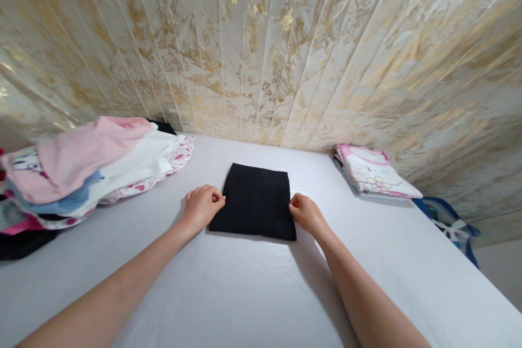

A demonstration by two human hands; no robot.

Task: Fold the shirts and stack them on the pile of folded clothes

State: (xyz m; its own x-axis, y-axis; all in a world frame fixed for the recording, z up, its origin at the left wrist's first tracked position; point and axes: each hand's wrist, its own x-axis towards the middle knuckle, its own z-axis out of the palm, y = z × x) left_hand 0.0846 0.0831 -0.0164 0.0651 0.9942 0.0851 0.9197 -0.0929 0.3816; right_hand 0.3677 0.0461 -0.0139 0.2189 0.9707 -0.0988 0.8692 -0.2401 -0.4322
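Observation:
A folded black garment (255,201) lies flat on the white table (244,293), in the middle near the wall. My left hand (202,205) is curled at its left edge, fingers pinched on the cloth. On the opposite side my right hand (305,213) is closed in the same way on the garment's right edge. Both forearms reach in from the bottom of the view.
A loose pile of pink, white and blue clothes (81,171) sits at the table's left. A small stack of folded white and pink garments (375,174) lies at the back right. A blue bag (446,220) shows past the right edge. A marbled wall (265,49) backs the table.

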